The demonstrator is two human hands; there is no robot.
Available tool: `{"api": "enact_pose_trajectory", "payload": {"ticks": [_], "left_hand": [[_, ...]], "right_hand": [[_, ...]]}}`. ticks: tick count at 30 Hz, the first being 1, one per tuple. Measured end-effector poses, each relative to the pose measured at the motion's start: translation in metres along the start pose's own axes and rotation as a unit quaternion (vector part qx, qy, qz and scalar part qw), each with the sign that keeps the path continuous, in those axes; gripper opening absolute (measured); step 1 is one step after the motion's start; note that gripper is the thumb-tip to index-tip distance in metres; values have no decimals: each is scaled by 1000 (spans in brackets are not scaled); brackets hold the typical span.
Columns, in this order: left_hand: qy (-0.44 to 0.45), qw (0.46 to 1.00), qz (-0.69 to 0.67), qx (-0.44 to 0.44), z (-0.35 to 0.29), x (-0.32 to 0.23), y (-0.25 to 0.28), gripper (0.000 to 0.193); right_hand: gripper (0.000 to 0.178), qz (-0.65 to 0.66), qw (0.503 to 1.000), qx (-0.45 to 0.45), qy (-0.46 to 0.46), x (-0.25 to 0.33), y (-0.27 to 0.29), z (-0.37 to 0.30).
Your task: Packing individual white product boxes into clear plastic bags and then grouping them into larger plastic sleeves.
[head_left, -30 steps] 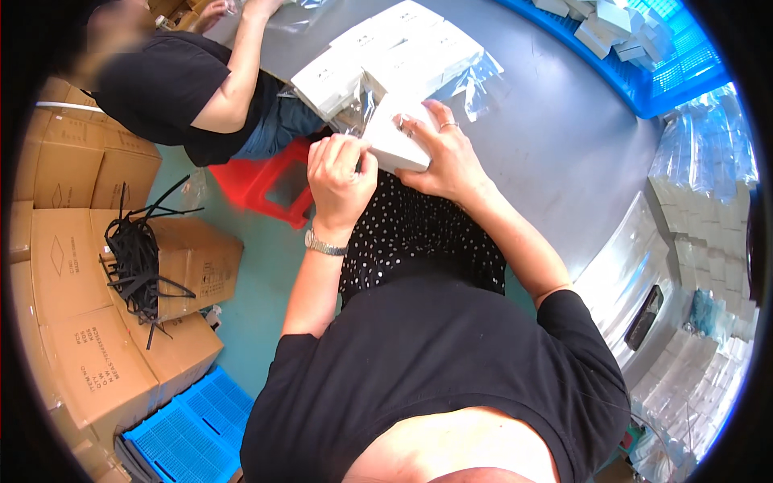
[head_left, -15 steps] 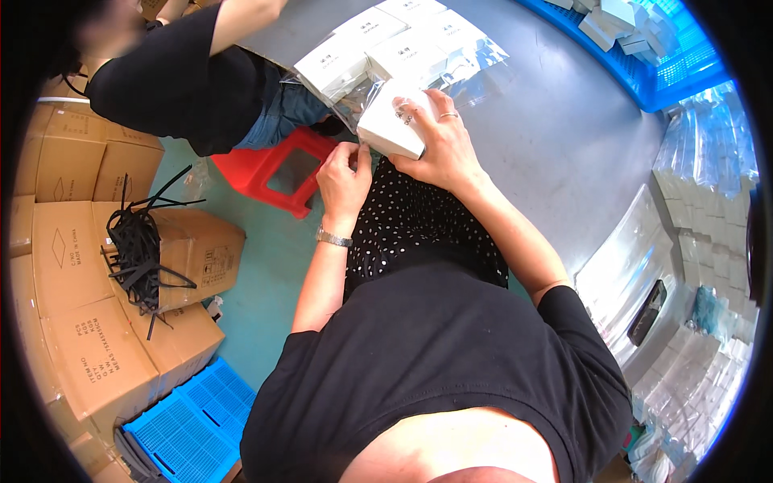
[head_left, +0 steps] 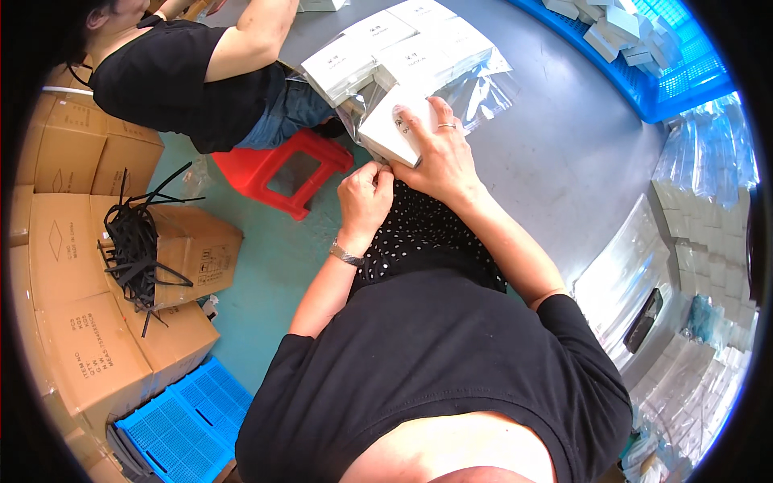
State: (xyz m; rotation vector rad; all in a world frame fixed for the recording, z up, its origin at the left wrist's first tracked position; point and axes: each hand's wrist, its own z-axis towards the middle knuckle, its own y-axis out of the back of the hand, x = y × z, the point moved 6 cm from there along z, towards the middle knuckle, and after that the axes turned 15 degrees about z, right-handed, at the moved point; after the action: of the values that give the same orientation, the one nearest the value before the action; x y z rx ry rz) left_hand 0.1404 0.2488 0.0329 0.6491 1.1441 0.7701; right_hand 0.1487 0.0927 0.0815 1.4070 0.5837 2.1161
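Several white boxes [head_left: 411, 60] lie together in a clear plastic bag [head_left: 491, 92] at the table's near edge. My right hand [head_left: 443, 157] grips the nearest white box [head_left: 389, 129], fingers spread over its top and thumb at its near side. This box is tilted at the bag's near end, next to the others. My left hand [head_left: 366, 201] is closed in a pinch just below the box's near corner, where the bag's film runs down to the fingertips. The fingertips are partly hidden.
A co-worker [head_left: 185, 80] sits on a red stool [head_left: 282, 173] at the left. A blue crate [head_left: 676, 84] of small white boxes stands far right, above stacked plastic bags [head_left: 700, 153]. Cartons [head_left: 64, 241], black straps [head_left: 137, 249] and a blue crate [head_left: 189, 419] are at the left.
My left hand has moved right and slightly nearer me, up against the box's near corner. My right hand still grips the box, shifted slightly. The co-worker's arm and head have moved.
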Motion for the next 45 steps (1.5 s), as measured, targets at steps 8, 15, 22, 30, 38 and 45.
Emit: {"api": "enact_pose_trajectory", "payload": {"ticks": [8,15,22,30,38,45], "left_hand": [[-89,989,83,-85,25,-11,24,14],[-174,979,70,-79,12,-15,26,10],[-114,989,-26,-88,16,-5,19,12],[-130,984,1,-125,22,2,24,11],[-119,989,-7,-89,21,15,22,12],[-123,990,-13,-74,27,22,23,12]], "right_hand": [[85,-13,1000,18,6,-3,-8,-3],[91,-28,998,21,-49,0,-13,-3],[93,37,997,-38,57,-13,22,-21],[9,62,979,37,193,-8,-29,-7],[10,94,981,91,144,-18,-38,-6],[7,81,990,88,70,-14,-49,-3]]}}
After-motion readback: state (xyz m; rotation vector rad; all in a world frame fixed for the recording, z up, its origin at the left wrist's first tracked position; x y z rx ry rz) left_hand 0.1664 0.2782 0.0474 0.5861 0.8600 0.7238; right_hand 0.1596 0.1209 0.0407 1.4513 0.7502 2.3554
